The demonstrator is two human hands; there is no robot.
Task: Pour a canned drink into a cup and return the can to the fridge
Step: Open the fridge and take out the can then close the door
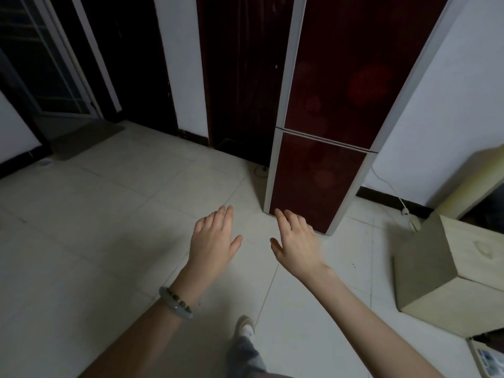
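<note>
Two empty hands reach out palm-down over the tiled floor (109,214), the left hand (214,237) and right hand (296,242) both with fingers spread. One dark red two-door fridge (335,110), doors closed, stands at one o'clock; one pale cabinet (447,274) sits at three o'clock.

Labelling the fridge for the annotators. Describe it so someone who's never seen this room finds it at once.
Look at the white back wall ahead of the two open hands. The fridge stands against it, right of a dark doorway. It is the tall dark red box with pale edge trim and two shut doors, upper and lower, unlike the low beige cabinet at right.
</note>
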